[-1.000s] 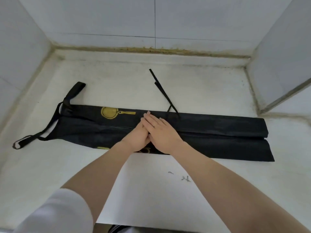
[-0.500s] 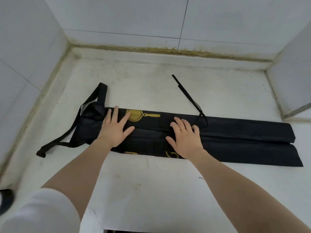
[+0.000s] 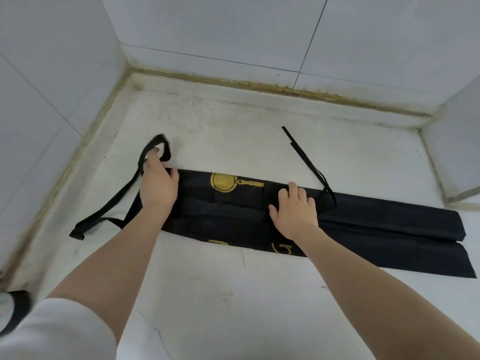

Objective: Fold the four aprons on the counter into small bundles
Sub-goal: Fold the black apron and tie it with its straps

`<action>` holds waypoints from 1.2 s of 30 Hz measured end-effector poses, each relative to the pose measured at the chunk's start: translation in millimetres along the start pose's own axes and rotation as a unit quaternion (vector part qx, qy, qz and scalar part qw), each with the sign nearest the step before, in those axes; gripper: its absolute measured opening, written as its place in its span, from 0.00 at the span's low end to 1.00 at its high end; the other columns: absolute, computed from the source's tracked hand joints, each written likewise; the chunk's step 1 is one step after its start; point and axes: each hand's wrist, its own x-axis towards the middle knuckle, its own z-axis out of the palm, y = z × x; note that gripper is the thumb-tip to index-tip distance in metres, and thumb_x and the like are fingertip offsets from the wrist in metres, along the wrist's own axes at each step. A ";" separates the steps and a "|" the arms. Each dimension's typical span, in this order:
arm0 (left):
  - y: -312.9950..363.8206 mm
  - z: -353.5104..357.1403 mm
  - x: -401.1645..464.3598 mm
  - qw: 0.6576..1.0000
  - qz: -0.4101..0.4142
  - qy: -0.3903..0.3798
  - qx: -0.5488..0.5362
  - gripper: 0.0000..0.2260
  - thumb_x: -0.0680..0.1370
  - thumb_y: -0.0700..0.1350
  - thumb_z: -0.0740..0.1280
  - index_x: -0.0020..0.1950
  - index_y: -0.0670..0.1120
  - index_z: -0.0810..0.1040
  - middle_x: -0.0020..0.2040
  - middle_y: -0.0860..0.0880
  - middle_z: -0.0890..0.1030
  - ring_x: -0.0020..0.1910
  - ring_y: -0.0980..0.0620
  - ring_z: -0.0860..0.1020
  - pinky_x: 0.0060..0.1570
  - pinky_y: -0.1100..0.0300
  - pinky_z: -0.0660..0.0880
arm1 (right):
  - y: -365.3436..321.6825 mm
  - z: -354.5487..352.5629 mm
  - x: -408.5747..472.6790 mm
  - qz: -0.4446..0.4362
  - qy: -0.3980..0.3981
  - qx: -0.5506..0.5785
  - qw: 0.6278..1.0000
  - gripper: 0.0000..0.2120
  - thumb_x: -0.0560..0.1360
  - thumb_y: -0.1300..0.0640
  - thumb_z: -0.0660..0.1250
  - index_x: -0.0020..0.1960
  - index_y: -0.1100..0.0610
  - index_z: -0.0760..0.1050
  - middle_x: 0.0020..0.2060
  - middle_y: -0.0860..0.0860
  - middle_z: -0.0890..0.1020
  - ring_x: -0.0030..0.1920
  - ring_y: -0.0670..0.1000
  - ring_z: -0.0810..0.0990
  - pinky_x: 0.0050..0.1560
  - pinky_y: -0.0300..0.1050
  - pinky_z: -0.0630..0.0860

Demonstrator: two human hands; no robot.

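apron (image 3: 363,224), black with gold print, lies on the white table (image 3: 233,307) folded lengthwise into a long narrow strip running left to right. left hand (image 3: 158,185) at the strip's left end, fingers (image 3: 152,158) reaching into the neck strap loop (image 3: 162,145); whether they actually grip it, cannot tell. right hand (image 3: 296,211) flat on the strip's middle, fingers slightly spread, pressing the cloth. one waist tie (image 3: 304,157) trails away toward the tiled back wall (image 3: 233,35). white sleeve (image 3: 52,331) at lower left.
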 end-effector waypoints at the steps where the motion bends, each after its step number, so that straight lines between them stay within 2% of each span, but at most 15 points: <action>1: -0.2 -1.1 3.5 0.999 -0.037 -0.017 -0.009 0.26 0.78 0.41 0.62 0.74 0.45 0.55 0.66 0.38 0.67 0.55 0.39 0.74 0.48 0.51 0.70 | -4.3 -0.5 0.1 -0.030 0.006 0.005 1.000 0.19 0.79 0.49 0.54 0.67 0.56 0.62 0.73 0.56 0.57 0.67 0.58 0.63 0.62 0.52 0.65; 5: -4.0 -4.7 19.1 0.991 -0.127 -0.049 0.003 0.23 0.79 0.38 0.58 0.73 0.38 0.56 0.72 0.36 0.56 0.62 0.39 0.68 0.58 0.56 0.66 | -15.7 1.2 -0.9 -0.101 -0.002 -0.003 0.995 0.24 0.77 0.58 0.55 0.72 0.51 0.56 0.76 0.53 0.51 0.69 0.57 0.61 0.63 0.52 0.64; 8: 3.9 -2.4 17.7 0.986 -0.116 -0.083 0.084 0.20 0.79 0.39 0.57 0.69 0.34 0.61 0.74 0.35 0.51 0.65 0.37 0.64 0.62 0.55 0.63 | -17.4 3.7 -1.6 -0.088 -0.010 -0.016 0.996 0.26 0.78 0.58 0.54 0.74 0.48 0.52 0.77 0.51 0.49 0.71 0.57 0.57 0.65 0.51 0.62; 10: 17.2 1.8 0.6 0.990 0.005 -0.074 0.122 0.22 0.78 0.40 0.60 0.71 0.38 0.62 0.74 0.38 0.54 0.66 0.36 0.64 0.63 0.49 0.64 | -16.4 4.4 -2.9 -0.086 -0.015 -0.018 0.996 0.27 0.78 0.58 0.54 0.75 0.47 0.52 0.77 0.51 0.49 0.72 0.57 0.56 0.66 0.51 0.61; 12: 32.3 13.5 -24.0 0.971 0.188 -0.110 0.100 0.18 0.78 0.44 0.60 0.67 0.39 0.70 0.69 0.39 0.67 0.65 0.38 0.68 0.63 0.49 0.66 | -15.2 3.3 -3.4 -0.094 -0.011 -0.009 0.995 0.27 0.78 0.58 0.55 0.75 0.48 0.52 0.77 0.51 0.49 0.72 0.57 0.56 0.66 0.50 0.61; 14: 43.1 31.8 -52.1 0.912 0.340 -0.212 0.088 0.22 0.78 0.52 0.54 0.66 0.40 0.72 0.67 0.40 0.71 0.66 0.40 0.69 0.66 0.50 0.64 | -10.7 5.3 -3.2 -0.104 -0.004 0.011 0.995 0.27 0.78 0.59 0.55 0.75 0.49 0.53 0.77 0.50 0.51 0.74 0.55 0.55 0.67 0.49 0.61; 16: 45.0 46.7 -73.3 0.853 0.409 -0.276 0.169 0.27 0.79 0.57 0.48 0.72 0.44 0.65 0.74 0.44 0.62 0.74 0.44 0.59 0.72 0.51 0.52 | -2.7 5.0 -3.4 -0.115 -0.009 0.047 0.992 0.27 0.79 0.61 0.56 0.76 0.51 0.55 0.77 0.50 0.54 0.75 0.53 0.56 0.70 0.50 0.61; 18: 37.8 57.7 -79.5 0.833 0.413 -0.287 0.232 0.30 0.79 0.60 0.45 0.76 0.47 0.55 0.78 0.46 0.50 0.76 0.47 0.48 0.73 0.52 0.42 | 9.7 4.5 -8.8 -0.142 0.019 0.055 0.988 0.27 0.77 0.63 0.62 0.74 0.55 0.60 0.75 0.54 0.59 0.74 0.55 0.61 0.72 0.51 0.61; 21: 23.3 59.6 -73.5 0.824 0.410 -0.290 0.262 0.34 0.76 0.65 0.38 0.77 0.49 0.49 0.78 0.48 0.46 0.76 0.49 0.44 0.72 0.56 0.38 | 26.9 4.5 -20.5 -0.166 0.088 -0.016 0.982 0.30 0.62 0.67 0.75 0.63 0.58 0.75 0.66 0.60 0.73 0.64 0.61 0.75 0.64 0.56 0.69; 24: 18.0 56.6 -67.7 0.812 0.424 -0.291 0.276 0.36 0.73 0.64 0.35 0.77 0.49 0.52 0.78 0.51 0.49 0.77 0.50 0.48 0.70 0.57 0.39 | 46.8 2.8 -34.9 -0.152 0.135 -0.036 0.979 0.23 0.57 0.66 0.78 0.49 0.58 0.76 0.52 0.57 0.77 0.47 0.59 0.78 0.48 0.52 0.78; 26: 18.5 53.4 -67.3 0.808 0.430 -0.285 0.286 0.32 0.76 0.62 0.42 0.75 0.47 0.61 0.76 0.49 0.59 0.75 0.47 0.59 0.71 0.53 0.48 | 60.8 7.9 -46.2 -0.167 0.128 -0.023 0.977 0.11 0.66 0.57 0.74 0.45 0.58 0.76 0.47 0.55 0.77 0.42 0.57 0.79 0.43 0.48 0.77; 28: 18.7 53.8 -67.7 0.816 0.425 -0.264 0.289 0.28 0.77 0.59 0.48 0.71 0.46 0.68 0.72 0.47 0.67 0.71 0.45 0.67 0.68 0.49 0.58 | 74.8 15.8 -56.9 -0.175 0.076 -0.003 0.982 0.17 0.73 0.44 0.61 0.49 0.57 0.77 0.51 0.54 0.79 0.49 0.57 0.80 0.50 0.50 0.77; 30: 25.1 54.9 -74.7 0.831 0.416 -0.264 0.257 0.23 0.79 0.53 0.53 0.71 0.45 0.68 0.72 0.45 0.67 0.71 0.43 0.66 0.69 0.47 0.60 | 83.4 18.8 -63.1 -0.179 0.020 -0.001 0.984 0.27 0.72 0.36 0.54 0.57 0.56 0.75 0.60 0.55 0.76 0.59 0.58 0.77 0.60 0.54 0.72; 33: 35.1 57.3 -84.8 0.833 0.431 -0.279 0.208 0.21 0.79 0.39 0.60 0.72 0.45 0.66 0.75 0.44 0.59 0.74 0.43 0.58 0.73 0.50 0.51 | 85.5 13.7 -62.0 -0.190 -0.038 0.007 0.981 0.33 0.71 0.34 0.59 0.67 0.54 0.68 0.70 0.54 0.65 0.70 0.56 0.64 0.70 0.51 0.60; 36: 48.7 62.1 -90.5 0.828 0.422 -0.315 0.194 0.27 0.76 0.32 0.59 0.74 0.48 0.61 0.77 0.48 0.52 0.76 0.46 0.52 0.74 0.55 0.46 | 88.9 11.4 -60.6 -0.204 -0.024 0.021 0.978 0.32 0.72 0.38 0.64 0.69 0.53 0.64 0.72 0.52 0.61 0.72 0.54 0.59 0.71 0.48 0.58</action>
